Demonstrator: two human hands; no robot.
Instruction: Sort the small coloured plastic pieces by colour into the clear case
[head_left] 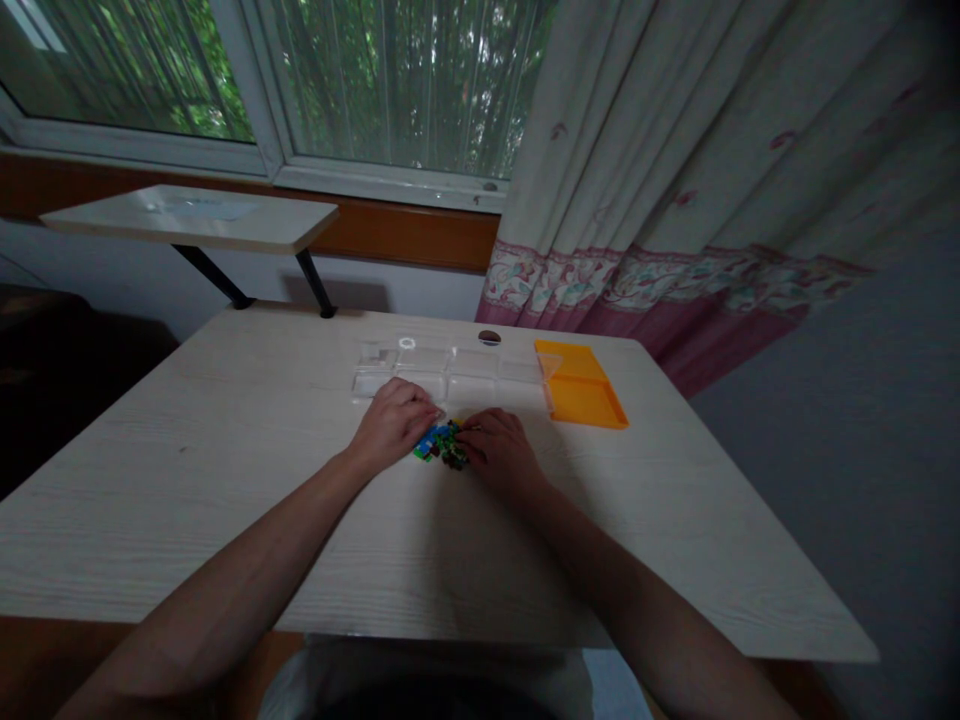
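Note:
A small heap of colourful pieces (444, 446), blue, green, yellow and dark brown, lies on the table between my two hands; they look like small toy bricks. My left hand (392, 422) rests at the heap's left side, its fingers bent and held together. Some small pale thing shows by its fingertips, too small to name. From the right, my right hand (504, 448) reaches the heap with thumb and fingers closed in a pinch at its edge. What lies between these fingertips is hidden. Just behind my hands is a clear plastic compartment tray (472, 378).
An orange plastic tray (589, 390) lies at the back right, touching or overlapped by the clear tray's end. Behind them sits a small dark round object (490, 338). A raised shelf (195, 215) on black legs stands at the table's back left. Curtains (600, 200) hang behind.

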